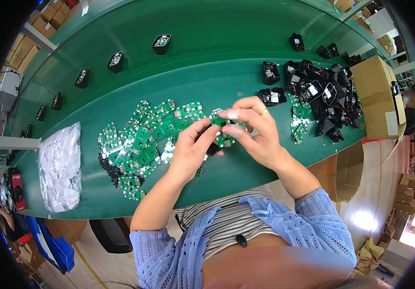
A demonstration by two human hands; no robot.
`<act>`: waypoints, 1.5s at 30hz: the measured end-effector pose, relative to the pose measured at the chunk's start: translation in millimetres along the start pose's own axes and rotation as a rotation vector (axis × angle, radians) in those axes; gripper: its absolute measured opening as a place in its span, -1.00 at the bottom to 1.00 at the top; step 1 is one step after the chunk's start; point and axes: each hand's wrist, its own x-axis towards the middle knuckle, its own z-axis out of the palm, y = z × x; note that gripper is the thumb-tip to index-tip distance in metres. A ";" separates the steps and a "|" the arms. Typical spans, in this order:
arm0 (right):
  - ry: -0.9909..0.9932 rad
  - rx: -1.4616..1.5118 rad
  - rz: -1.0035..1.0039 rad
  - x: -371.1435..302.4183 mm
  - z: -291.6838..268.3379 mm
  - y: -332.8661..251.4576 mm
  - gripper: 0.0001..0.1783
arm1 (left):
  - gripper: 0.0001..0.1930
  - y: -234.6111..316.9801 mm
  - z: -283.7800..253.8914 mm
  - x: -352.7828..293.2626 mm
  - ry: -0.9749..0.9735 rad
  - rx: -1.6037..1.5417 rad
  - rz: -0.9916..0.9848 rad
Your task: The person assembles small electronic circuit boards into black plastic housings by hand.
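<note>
Over the front middle of the bench, my two hands meet around a small green circuit board [222, 121]. Thumb and fingers of my right hand [260, 132] pinch the board from the right. My left hand [190, 147] curls around a black plastic part [212, 148], mostly hidden by the fingers, right against the board. Just left of my hands spreads a heap of green circuit boards [148, 155], some face up with metal connectors. Small black pieces [109, 169] lie along the heap's left edge.
Black housings with wires [330, 98] pile up at right beside an open cardboard box [375, 98]. More boards [300, 118] lie before them. A clear bag of white items [60, 168] rests at left. Several black housings [161, 44] stand spaced along the green strip behind the bench.
</note>
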 end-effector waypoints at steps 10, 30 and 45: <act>-0.063 -0.177 -0.067 9.7 -0.2 -3.3 -0.87 | -0.72 9.4 8.3 -2.7 0.148 0.134 0.256; -0.133 -0.251 -0.264 20.9 2.8 -2.5 -0.78 | -0.89 8.9 4.3 -4.4 0.087 -0.044 0.305; -0.177 -0.291 -0.427 25.9 1.8 -3.2 -0.71 | -0.65 8.3 -0.4 0.1 0.397 0.526 0.727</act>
